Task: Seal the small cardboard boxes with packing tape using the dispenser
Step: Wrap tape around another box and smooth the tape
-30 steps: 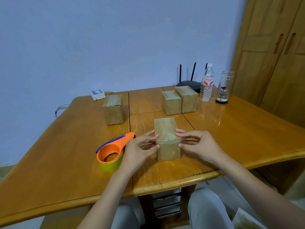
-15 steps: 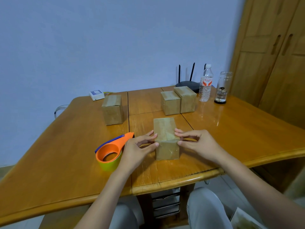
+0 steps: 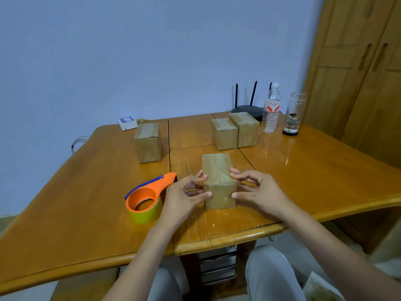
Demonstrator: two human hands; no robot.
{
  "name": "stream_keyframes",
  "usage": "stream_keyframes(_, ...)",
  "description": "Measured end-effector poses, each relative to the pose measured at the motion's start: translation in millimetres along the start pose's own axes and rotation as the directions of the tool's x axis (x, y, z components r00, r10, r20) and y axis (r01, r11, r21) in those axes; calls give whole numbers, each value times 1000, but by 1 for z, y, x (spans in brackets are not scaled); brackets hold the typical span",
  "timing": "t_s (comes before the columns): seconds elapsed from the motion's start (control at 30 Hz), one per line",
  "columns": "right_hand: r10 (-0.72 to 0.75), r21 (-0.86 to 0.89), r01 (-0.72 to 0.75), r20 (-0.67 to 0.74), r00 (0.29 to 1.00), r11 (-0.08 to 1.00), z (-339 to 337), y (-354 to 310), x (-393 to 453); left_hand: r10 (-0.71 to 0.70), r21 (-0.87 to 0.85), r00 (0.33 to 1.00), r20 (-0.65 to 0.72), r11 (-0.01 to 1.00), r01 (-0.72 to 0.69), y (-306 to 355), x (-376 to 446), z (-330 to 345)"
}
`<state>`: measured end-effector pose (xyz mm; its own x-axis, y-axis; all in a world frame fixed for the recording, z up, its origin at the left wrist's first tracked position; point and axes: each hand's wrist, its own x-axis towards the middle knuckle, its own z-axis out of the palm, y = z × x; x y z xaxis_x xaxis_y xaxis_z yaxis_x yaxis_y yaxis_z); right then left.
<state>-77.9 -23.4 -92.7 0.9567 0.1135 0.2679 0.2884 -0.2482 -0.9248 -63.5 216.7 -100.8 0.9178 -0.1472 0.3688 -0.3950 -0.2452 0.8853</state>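
Box [image 3: 219, 181] pinched between left hand [image 3: 184, 196] and right hand [image 3: 258, 192]; seemingly taped.

Left hand [image 3: 184, 195] and right hand [image 3: 259, 192] face each other near table edge, fingers curled, fingertips pinching box [image 3: 219, 181] sides; forearms bare.

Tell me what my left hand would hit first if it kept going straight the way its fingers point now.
The left hand points right, toward the nearest cardboard box, so it would meet that box's left side at once; its fingertips look already at it. The right hand is on the far side.
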Motion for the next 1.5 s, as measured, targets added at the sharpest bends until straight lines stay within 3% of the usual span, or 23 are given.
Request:
stream_keyframes(0.13, -8, -99, 2, -68, 998, 995, 7, 2, 0, -1, 19, 1000, 4, 1000, 1, -1, 3, 1)
stream_keyframes(0.3, 14, -91, -20, -67, 998, 996, 8, -4, 1, 7, 50, 1000, -15, 999, -7, -1, 3, 2)
stream_keyframes(0.43, -52, -194, 31, -105, 993, 981, 14, -5, -2, 30, 128, 999, -35, 991, -26, 0, 4, 7)
stream_keyframes(0.63, 4, -302, 21, 84, 996, 953, -7, -19, 2, -31, 140, 969, 246, 990, -4, 10, 4, -22)
stream_keyframes(0.73, 5, -257, -6, -1, 1000, 966, -1, -24, 5, -90, 116, 989, 114, 990, 77, 16, 7, -17)
stream_keyframes(0.87, -71, -301, 24, -145, 987, 953, 18, -29, 8, 26, 261, 998, 50, 965, -38, 32, 15, -5)
stream_keyframes(0.97, -47, -361, 2, -117, 992, 932, 20, -27, 10, 23, 312, 997, 80, 949, -46, 31, 23, -6)
stream_keyframes(1.17, -38, -222, 35, -7, 999, 974, 5, -18, 8, 18, 332, 997, 80, 942, -43, 16, 22, -10)
stream_keyframes(1.3, 2, -188, 7, 48, 999, 982, -4, -17, 9, -12, 258, 997, 72, 966, -7, 14, 18, -11)
stream_keyframes(1.37, 12, -197, -6, 29, 1000, 980, -3, -20, 8, -30, 270, 997, 68, 963, 10, 16, 18, -9)
stream_keyframes(1.5, -67, -295, 19, -151, 986, 955, 18, -20, 7, 11, 401, 1000, 10, 916, -14, 24, 19, 3)
